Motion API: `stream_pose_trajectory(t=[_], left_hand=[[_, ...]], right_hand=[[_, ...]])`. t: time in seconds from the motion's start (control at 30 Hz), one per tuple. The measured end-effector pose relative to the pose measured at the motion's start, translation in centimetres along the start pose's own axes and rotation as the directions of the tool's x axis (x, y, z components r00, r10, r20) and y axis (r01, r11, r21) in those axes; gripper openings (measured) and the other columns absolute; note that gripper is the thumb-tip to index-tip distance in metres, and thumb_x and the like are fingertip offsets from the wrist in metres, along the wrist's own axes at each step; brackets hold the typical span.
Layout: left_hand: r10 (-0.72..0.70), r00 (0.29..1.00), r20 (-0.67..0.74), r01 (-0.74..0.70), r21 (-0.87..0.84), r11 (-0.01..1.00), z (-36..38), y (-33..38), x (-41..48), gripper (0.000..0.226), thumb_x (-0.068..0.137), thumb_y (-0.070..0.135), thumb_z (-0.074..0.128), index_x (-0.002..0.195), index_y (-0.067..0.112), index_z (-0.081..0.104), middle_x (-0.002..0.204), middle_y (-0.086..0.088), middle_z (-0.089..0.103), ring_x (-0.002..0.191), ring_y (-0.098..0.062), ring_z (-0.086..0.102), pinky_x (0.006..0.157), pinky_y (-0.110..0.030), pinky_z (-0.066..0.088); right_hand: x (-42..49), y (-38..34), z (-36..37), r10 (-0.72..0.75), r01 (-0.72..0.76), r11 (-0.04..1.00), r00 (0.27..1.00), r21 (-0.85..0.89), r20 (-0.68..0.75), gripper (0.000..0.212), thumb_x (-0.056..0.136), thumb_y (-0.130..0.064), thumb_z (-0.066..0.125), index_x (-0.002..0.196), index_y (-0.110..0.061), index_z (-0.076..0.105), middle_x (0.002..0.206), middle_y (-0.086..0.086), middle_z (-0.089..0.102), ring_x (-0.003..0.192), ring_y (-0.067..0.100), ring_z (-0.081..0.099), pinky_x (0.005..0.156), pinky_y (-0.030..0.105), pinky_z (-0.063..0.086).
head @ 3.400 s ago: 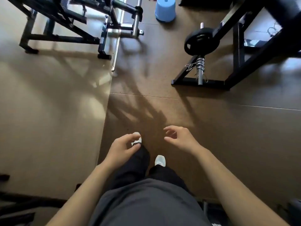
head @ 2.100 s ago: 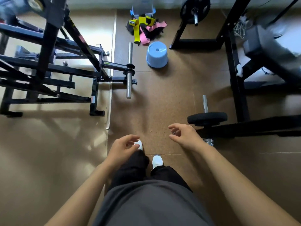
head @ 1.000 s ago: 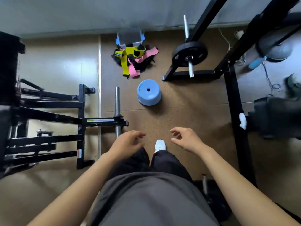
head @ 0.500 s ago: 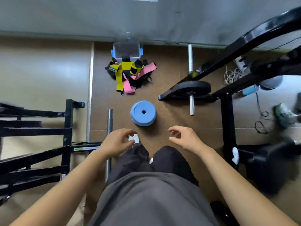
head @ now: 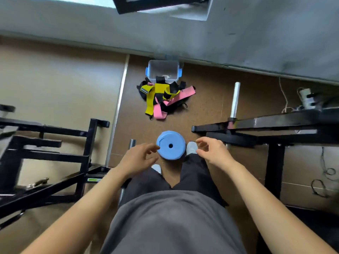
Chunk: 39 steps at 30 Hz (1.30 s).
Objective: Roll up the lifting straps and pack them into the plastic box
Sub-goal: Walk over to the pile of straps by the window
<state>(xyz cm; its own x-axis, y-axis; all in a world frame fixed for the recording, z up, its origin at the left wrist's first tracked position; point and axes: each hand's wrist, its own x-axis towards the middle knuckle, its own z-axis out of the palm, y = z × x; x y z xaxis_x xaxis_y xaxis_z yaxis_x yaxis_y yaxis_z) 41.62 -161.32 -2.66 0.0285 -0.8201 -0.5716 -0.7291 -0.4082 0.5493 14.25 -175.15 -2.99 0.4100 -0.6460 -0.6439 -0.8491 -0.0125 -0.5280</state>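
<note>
Empty, loosely curled left hand [head: 136,158] and right hand [head: 213,152] hover while the tangled yellow, pink and black lifting straps [head: 163,98] lie heaped before the seemingly empty clear plastic box [head: 163,71], awaiting rolling.

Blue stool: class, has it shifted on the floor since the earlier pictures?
No. The blue stool keeps its place in line with the lifting straps and plastic box by the wall; only the camera has come closer.
</note>
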Motion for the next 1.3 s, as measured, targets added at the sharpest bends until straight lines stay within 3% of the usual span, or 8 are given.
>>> stream_pose_trajectory(t=[0.3,0.5,0.67,0.9,1.13,1.3], left_hand=[[-0.138,0.986,-0.096,0.118,-0.193,0.974,-5.0,1.4,4.6,0.041,0.088,0.04,0.064,0.128,0.031,0.067,0.116,0.014,0.072,0.105,-0.008,0.067,0.092,-0.038,0.054],[-0.079,0.995,-0.067,0.064,-0.207,0.976,-11.3,-3.9,10.4,0.039,0.092,0.033,0.068,0.131,0.032,0.065,0.122,0.013,0.071,0.107,-0.007,0.066,0.094,-0.038,0.054],[0.03,1.0,0.007,-0.029,-0.158,0.987,-18.1,-8.8,15.8,0.041,0.089,0.041,0.062,0.129,0.032,0.066,0.122,0.014,0.071,0.104,-0.006,0.066,0.092,-0.037,0.054],[0.097,0.995,-0.002,-0.095,-0.222,0.97,-24.4,-10.2,22.2,0.031,0.095,0.03,0.067,0.126,0.03,0.069,0.117,0.012,0.072,0.099,-0.007,0.066,0.088,-0.034,0.055],[0.063,0.998,0.013,-0.056,-0.302,0.952,-25.1,-11.1,26.7,0.035,0.092,0.04,0.066,0.126,0.036,0.067,0.117,0.014,0.072,0.096,-0.004,0.067,0.087,-0.036,0.057],[-0.044,0.997,-0.059,0.02,-0.35,0.937,-23.6,-14.6,32.9,0.034,0.092,0.029,0.072,0.126,0.031,0.069,0.107,0.015,0.071,0.097,-0.008,0.068,0.09,-0.039,0.056]], right_hand=[[9.5,-4.5,-5.9,-0.066,0.074,0.994,0.992,-0.08,0.105,0.037,0.093,-0.028,0.072,0.128,-0.021,0.065,0.111,-0.003,0.07,0.098,0.014,0.063,0.091,0.031,0.052],[15.0,-10.4,-7.9,0.006,-0.001,0.994,0.999,-0.106,0.043,0.037,0.093,-0.027,0.071,0.129,-0.026,0.064,0.109,-0.005,0.068,0.097,0.014,0.062,0.087,0.029,0.049],[17.6,-16.3,-9.0,0.071,-0.076,0.994,0.995,-0.072,-0.076,0.04,0.089,-0.023,0.075,0.128,-0.025,0.065,0.107,-0.006,0.068,0.094,0.012,0.064,0.095,0.039,0.054],[21.8,-23.3,-12.4,0.04,-0.059,0.991,0.986,-0.116,-0.159,0.042,0.09,-0.027,0.074,0.13,-0.028,0.064,0.107,-0.011,0.067,0.097,0.011,0.063,0.093,0.033,0.053],[27.1,-25.3,-12.8,0.055,-0.066,0.986,0.995,-0.153,-0.077,0.039,0.091,-0.025,0.073,0.129,-0.027,0.065,0.108,-0.008,0.067,0.097,0.014,0.063,0.093,0.038,0.055],[35.7,-22.8,-11.4,-0.014,0.02,0.983,0.999,-0.181,0.034,0.037,0.09,-0.026,0.074,0.126,-0.028,0.066,0.105,-0.008,0.067,0.094,0.014,0.063,0.089,0.037,0.054]])
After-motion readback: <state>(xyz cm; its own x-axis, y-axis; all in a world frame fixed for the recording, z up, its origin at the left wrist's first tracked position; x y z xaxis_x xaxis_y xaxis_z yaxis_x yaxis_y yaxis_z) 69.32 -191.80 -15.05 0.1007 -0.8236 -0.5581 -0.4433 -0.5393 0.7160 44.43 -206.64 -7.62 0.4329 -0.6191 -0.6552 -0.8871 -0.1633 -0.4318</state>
